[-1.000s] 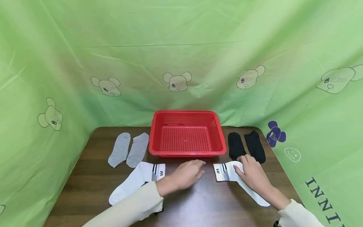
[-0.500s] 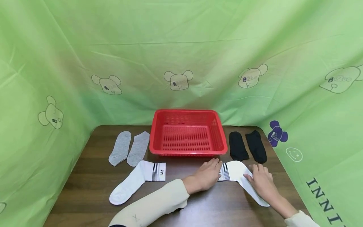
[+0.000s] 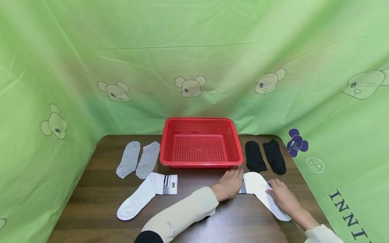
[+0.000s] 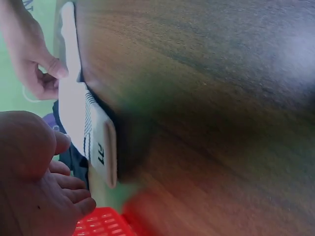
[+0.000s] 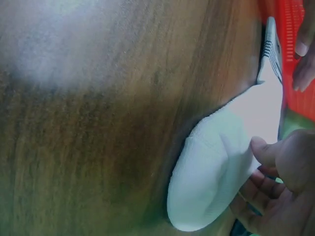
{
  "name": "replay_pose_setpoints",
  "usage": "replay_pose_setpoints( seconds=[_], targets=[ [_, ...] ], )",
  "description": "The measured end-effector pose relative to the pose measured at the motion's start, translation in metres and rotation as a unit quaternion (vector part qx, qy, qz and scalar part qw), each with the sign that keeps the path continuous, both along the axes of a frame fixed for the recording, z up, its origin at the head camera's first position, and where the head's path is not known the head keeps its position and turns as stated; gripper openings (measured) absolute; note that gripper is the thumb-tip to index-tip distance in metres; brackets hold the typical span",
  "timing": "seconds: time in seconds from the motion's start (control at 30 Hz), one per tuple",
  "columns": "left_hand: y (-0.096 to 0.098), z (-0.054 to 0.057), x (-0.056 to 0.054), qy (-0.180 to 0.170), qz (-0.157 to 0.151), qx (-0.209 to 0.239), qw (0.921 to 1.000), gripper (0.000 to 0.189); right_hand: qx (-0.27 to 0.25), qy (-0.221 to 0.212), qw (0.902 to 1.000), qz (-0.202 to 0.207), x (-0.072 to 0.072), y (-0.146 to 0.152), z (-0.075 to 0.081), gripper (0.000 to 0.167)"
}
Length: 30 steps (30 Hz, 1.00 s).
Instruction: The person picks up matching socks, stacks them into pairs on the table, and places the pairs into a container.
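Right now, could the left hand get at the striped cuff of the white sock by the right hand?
Probably yes: the left hand is close to the striped cuff, fingers loosely open, and nothing visible blocks it. The right hand is farther along the white sock, leaving the cuff free.

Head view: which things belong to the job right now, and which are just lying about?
Apparently in the job:
right white sock
right hand, thumb at the sock's foot
left hand, by its cuff

Lying about for now, though possibly needed later:
left white sock
grey socks
black socks
basket
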<state>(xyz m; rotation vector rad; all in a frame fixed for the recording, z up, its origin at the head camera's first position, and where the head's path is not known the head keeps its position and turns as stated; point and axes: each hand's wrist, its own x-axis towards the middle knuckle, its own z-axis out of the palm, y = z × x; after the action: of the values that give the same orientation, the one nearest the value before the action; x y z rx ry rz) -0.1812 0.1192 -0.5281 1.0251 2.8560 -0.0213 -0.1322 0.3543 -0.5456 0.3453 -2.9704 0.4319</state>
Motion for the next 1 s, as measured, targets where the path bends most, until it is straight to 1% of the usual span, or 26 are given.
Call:
replay_pose_setpoints(
  seconds=[0.1, 0.2, 0.3, 0.43, 0.53, 0.63, 0.7, 0.77, 0.8, 0.9, 1.0],
  targets=[
    [0.004, -0.006, -0.002, -0.001, 0.003, 0.006, 1.0000, 0.051, -0.002, -0.002, 1.0000, 0.002, -0.003, 0.002, -0.002, 0.020],
    [0.008, -0.011, -0.002, 0.007, 0.006, 0.012, 0.9999, 0.049, -0.007, -0.005, 1.0000, 0.001, -0.004, 0.003, -0.003, 0.019],
    [0.010, -0.014, -0.001, 0.035, 0.009, 0.016, 0.9992, 0.040, -0.014, -0.008, 0.9999, -0.002, -0.005, 0.003, -0.005, 0.018],
    [0.011, -0.016, -0.002, 0.069, 0.006, 0.013, 0.9975, 0.026, -0.024, -0.008, 0.9997, -0.005, -0.006, 0.004, -0.007, 0.017],
    [0.011, -0.015, -0.004, 0.067, 0.011, 0.021, 0.9975, 0.018, -0.028, -0.005, 0.9996, -0.006, -0.007, 0.004, -0.008, 0.016],
    [0.011, -0.014, -0.007, 0.042, 0.028, 0.054, 0.9972, 0.013, -0.030, -0.004, 0.9995, -0.008, -0.007, 0.004, -0.007, 0.014],
    [0.011, -0.014, -0.008, 0.019, 0.044, 0.089, 0.9949, 0.009, -0.031, -0.005, 0.9994, -0.011, -0.007, 0.004, -0.005, 0.013],
    [0.009, -0.014, -0.011, -0.004, 0.054, 0.126, 0.9905, 0.006, -0.036, -0.004, 0.9993, -0.012, -0.008, 0.004, -0.002, 0.013],
    [0.008, -0.013, -0.012, -0.017, 0.057, 0.148, 0.9872, 0.006, -0.038, -0.003, 0.9992, -0.011, -0.008, 0.004, 0.000, 0.013],
    [0.003, -0.009, -0.013, -0.063, 0.066, 0.216, 0.9722, 0.009, -0.052, -0.002, 0.9986, -0.006, -0.008, 0.004, 0.007, 0.013],
    [-0.005, -0.004, -0.013, -0.113, 0.074, 0.275, 0.9520, 0.012, -0.063, -0.006, 0.9980, 0.001, -0.009, 0.003, 0.015, 0.014]
  ],
)
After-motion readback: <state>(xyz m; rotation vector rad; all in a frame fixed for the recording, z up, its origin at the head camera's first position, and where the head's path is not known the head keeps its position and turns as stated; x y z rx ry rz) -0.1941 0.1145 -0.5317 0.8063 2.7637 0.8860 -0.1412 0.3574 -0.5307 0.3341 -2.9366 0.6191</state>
